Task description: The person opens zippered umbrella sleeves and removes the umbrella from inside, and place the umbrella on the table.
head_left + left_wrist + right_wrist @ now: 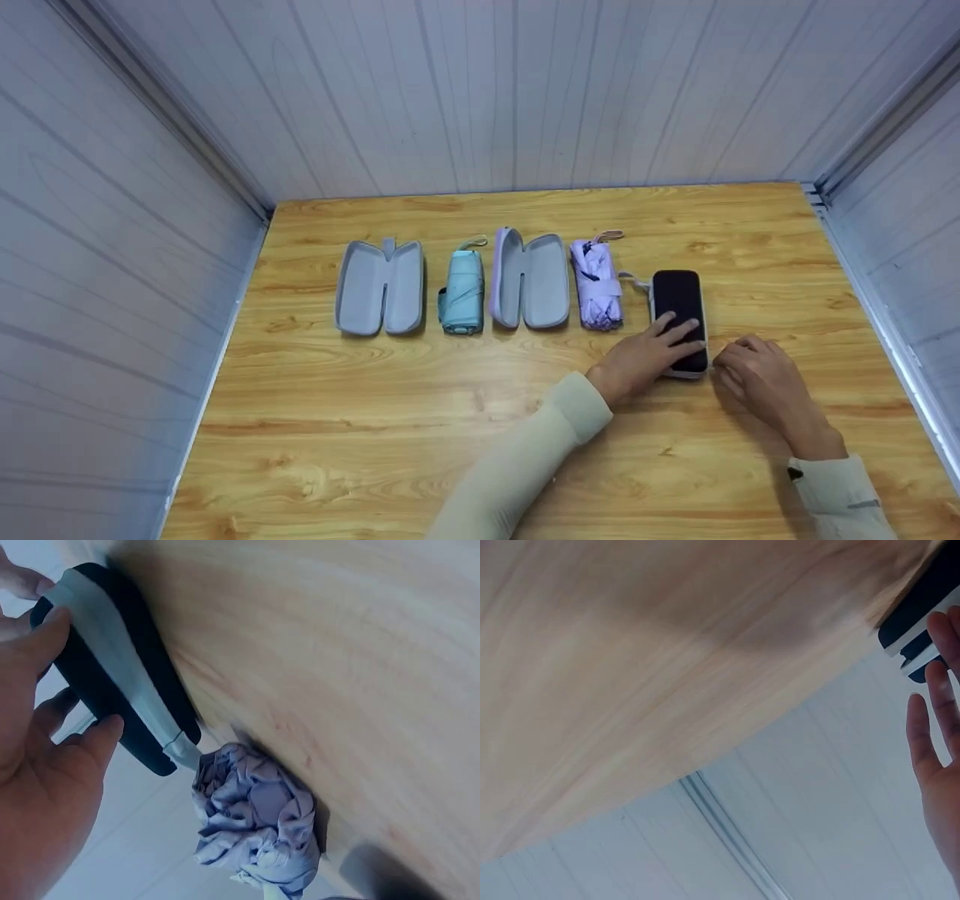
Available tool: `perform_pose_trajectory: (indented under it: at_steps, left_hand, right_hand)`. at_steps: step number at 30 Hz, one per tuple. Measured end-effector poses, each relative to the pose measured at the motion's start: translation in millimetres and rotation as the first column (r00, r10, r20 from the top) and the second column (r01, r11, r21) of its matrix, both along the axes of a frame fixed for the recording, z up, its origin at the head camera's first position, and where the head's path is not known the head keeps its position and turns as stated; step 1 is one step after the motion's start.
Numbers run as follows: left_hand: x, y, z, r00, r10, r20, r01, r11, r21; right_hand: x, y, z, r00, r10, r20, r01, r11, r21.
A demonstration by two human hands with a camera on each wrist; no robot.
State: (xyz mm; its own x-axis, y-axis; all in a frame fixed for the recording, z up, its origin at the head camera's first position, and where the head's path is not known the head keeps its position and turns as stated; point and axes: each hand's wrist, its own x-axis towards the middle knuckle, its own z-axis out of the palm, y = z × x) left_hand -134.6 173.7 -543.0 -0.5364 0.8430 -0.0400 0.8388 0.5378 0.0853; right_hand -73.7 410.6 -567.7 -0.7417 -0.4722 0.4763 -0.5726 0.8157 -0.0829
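Note:
A black hard-shell zip case (pixel 679 292) with a pale side band lies closed on the table, a short loop strap at its far left end. Spread fingers of my left hand (pixel 637 360) rest on its top; in the left wrist view the thumb (pixel 52 630) touches its side by the band. By the case's near right corner is my right hand (pixel 765 379), its fingers bent in the head view. Fingertips (pixel 936 628) meet the case edge in the right wrist view, but the thumb is hidden there, so I cannot tell if anything is pinched.
Left of the case lie a folded lilac umbrella (pixel 598 289), an open grey-lined lilac case (pixel 546 285), a folded teal umbrella (pixel 463 292) and another open grey case (pixel 405 292). Pale panel walls (pixel 487 97) enclose the wooden table (pixel 337 435) at the back and sides.

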Motion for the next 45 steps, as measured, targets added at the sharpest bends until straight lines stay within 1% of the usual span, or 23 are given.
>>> perform_pose_trajectory:
  at_steps: [6,12,14,21,26,33,38,40,45]
  left_hand:
    - [7.4,5,-4.5,0.997,0.046,-0.058,-0.045,0.999,0.017]
    - [13.6,9,-6.1,0.991,0.066,-0.114,-0.069,0.997,-0.019]
    - [14.8,10,-6.7,0.989,0.069,-0.130,-0.072,0.997,-0.019]
    - [16.8,15,-8.9,0.981,0.097,-0.168,-0.100,0.995,-0.007]
    - [17.0,18,-10.4,0.972,0.118,-0.204,-0.123,0.992,-0.011]
    - [19.4,21,-13.4,0.963,0.138,-0.230,-0.143,0.990,-0.002]
    - [19.8,22,-14.8,0.961,0.142,-0.236,-0.142,0.990,0.015]
    - [19.3,21,-14.8,0.965,0.140,-0.224,-0.139,0.990,0.021]
    - [15.2,17,-12.2,0.982,0.119,-0.148,-0.118,0.993,0.017]
  right_hand:
    - [2.2,-2,-0.1,1.000,-0.018,-0.003,0.018,1.000,0.007]
    - [4.3,-4,0.3,1.000,-0.029,-0.002,0.029,1.000,0.010]
    - [4.8,-4,0.6,1.000,-0.029,-0.001,0.029,1.000,0.011]
    - [7.6,-9,0.9,1.000,-0.028,-0.006,0.028,1.000,0.005]
    - [10.1,-14,1.0,0.999,-0.021,-0.026,0.022,1.000,0.020]
    - [12.8,-21,1.1,0.998,-0.039,-0.039,0.041,0.999,0.031]
    - [14.2,-25,-0.6,0.998,-0.053,-0.034,0.054,0.998,0.032]
    - [14.6,-25,-1.4,0.998,-0.054,-0.031,0.055,0.998,0.028]
    - [15.2,-20,-0.8,0.998,-0.062,-0.018,0.062,0.998,0.007]
